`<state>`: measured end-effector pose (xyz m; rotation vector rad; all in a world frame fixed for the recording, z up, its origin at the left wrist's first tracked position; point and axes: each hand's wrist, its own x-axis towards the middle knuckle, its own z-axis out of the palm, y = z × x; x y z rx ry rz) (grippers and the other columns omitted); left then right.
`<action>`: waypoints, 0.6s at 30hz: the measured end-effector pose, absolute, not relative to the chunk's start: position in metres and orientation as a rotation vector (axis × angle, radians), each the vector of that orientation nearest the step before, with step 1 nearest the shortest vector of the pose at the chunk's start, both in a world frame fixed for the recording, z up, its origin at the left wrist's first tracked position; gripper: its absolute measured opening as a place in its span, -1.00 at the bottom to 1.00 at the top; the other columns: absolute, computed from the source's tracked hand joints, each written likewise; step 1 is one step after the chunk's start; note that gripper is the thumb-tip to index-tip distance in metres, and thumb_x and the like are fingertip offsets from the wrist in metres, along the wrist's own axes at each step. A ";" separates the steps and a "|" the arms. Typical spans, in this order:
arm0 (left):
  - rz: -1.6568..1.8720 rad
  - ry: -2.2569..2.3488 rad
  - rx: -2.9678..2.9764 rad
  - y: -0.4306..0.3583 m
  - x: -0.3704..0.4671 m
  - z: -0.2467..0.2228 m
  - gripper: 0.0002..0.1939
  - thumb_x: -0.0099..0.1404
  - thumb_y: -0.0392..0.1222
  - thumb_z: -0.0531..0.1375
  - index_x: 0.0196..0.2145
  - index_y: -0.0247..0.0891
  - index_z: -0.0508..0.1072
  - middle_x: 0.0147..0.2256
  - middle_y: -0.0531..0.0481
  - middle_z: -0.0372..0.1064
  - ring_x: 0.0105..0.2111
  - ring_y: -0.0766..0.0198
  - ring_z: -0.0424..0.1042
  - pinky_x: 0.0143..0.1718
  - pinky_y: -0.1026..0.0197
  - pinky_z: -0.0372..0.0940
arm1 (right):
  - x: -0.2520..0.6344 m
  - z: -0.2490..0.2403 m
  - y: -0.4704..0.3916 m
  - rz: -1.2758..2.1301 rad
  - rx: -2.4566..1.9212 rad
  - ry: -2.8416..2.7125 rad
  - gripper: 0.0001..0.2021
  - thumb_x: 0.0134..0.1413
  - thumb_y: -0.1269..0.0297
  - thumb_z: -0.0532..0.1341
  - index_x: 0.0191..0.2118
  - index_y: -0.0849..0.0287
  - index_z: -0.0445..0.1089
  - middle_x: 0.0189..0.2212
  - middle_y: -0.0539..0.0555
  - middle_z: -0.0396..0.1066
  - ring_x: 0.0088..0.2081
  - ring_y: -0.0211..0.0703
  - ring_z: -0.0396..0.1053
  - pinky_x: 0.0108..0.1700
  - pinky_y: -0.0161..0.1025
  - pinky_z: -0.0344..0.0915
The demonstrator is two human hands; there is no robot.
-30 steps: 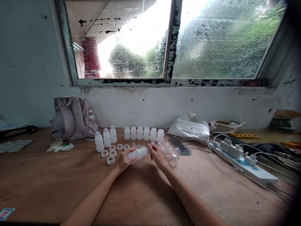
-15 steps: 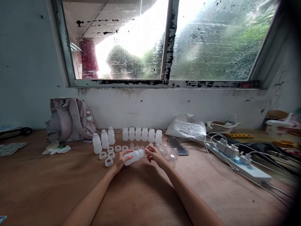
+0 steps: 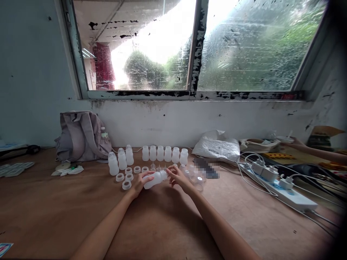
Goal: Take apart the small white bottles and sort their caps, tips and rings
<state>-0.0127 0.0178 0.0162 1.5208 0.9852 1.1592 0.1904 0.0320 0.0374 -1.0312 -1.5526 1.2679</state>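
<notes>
My left hand [image 3: 139,183] is wrapped round a frosted white baby bottle [image 3: 153,181], tilted on its side with its neck toward the right. At the bottle's mouth, my right hand [image 3: 176,176] pinches a small clear piece that looks like a bottle nipple; the fingers partly hide it. Behind the bottle stand a few clear nipples [image 3: 153,167]. White collar rings [image 3: 126,185] lie left of my left hand. Clear dome caps [image 3: 200,183] sit beside my right hand. Several uncapped bottles [image 3: 160,153] form a row at the back, and three capped bottles [image 3: 122,159] stand left of it.
A grey backpack [image 3: 84,137] leans against the wall at the left. Toward the right lie a silver plastic bag [image 3: 217,146], a blurred dark object [image 3: 207,168] and a white power strip [image 3: 292,196] with chargers and cables. Another person's hand [image 3: 296,144] reaches in at far right.
The view has shifted slightly. Both my hands stay at the bottle, with little visible movement. At the far right, another person's hand and forearm have come into view near a white container.
</notes>
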 end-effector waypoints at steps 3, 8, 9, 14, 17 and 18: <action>1.132 0.973 1.530 0.021 -0.014 0.014 -0.61 0.06 -0.06 0.11 -0.16 -0.30 0.37 -0.27 -0.07 0.35 -0.34 0.23 0.34 -0.40 0.29 0.21 | 0.192 0.039 0.027 1.501 -0.896 -1.571 -0.51 -0.18 0.12 0.23 -0.07 0.08 0.15 -0.39 0.00 0.30 -0.42 -0.28 0.35 -0.44 -0.34 0.30; 1.168 1.110 1.820 0.016 -0.012 0.014 -0.65 0.07 -0.05 0.11 -0.22 -0.28 0.40 -0.27 -0.07 0.38 -0.29 0.20 0.35 -0.30 0.23 0.24 | 0.189 0.028 0.035 1.469 -1.057 -1.614 -0.63 -0.18 0.06 0.21 -0.29 0.26 0.30 -0.54 0.04 0.31 -0.59 -0.34 0.28 -0.60 -0.41 0.22; 1.196 1.156 1.925 0.014 -0.011 0.014 -0.67 0.07 -0.05 0.12 -0.22 -0.26 0.40 -0.26 -0.06 0.38 -0.28 0.20 0.35 -0.26 0.22 0.24 | 0.189 0.025 0.037 1.454 -1.108 -1.613 -0.63 -0.17 0.02 0.19 -0.35 0.27 0.30 -0.58 0.02 0.28 -0.64 -0.36 0.24 -0.66 -0.42 0.16; 1.254 1.263 2.325 0.004 -0.004 0.014 -0.65 0.12 -0.07 0.08 -0.12 -0.19 0.31 -0.20 -0.02 0.37 -0.21 0.22 0.35 -0.16 0.20 0.23 | 0.188 0.021 0.040 1.426 -1.133 -1.566 -0.65 -0.16 -0.01 0.17 -0.42 0.23 0.24 -0.65 -0.04 0.23 -0.71 -0.40 0.17 -0.73 -0.45 0.07; 1.222 1.292 2.414 0.005 -0.006 0.013 -0.64 0.14 -0.06 0.06 -0.10 -0.18 0.27 -0.18 0.00 0.35 -0.19 0.24 0.34 -0.16 0.21 0.23 | 0.185 0.024 0.037 1.451 -1.146 -1.517 -0.65 -0.16 0.00 0.18 -0.37 0.20 0.20 -0.64 -0.05 0.24 -0.71 -0.39 0.18 -0.74 -0.45 0.07; 1.203 1.292 2.432 0.007 -0.007 0.013 -0.64 0.14 -0.06 0.06 -0.10 -0.17 0.26 -0.17 0.00 0.35 -0.18 0.25 0.34 -0.16 0.22 0.23 | 0.183 0.025 0.036 1.454 -1.160 -1.502 -0.65 -0.16 0.01 0.18 -0.36 0.20 0.19 -0.63 -0.05 0.24 -0.70 -0.40 0.18 -0.74 -0.46 0.06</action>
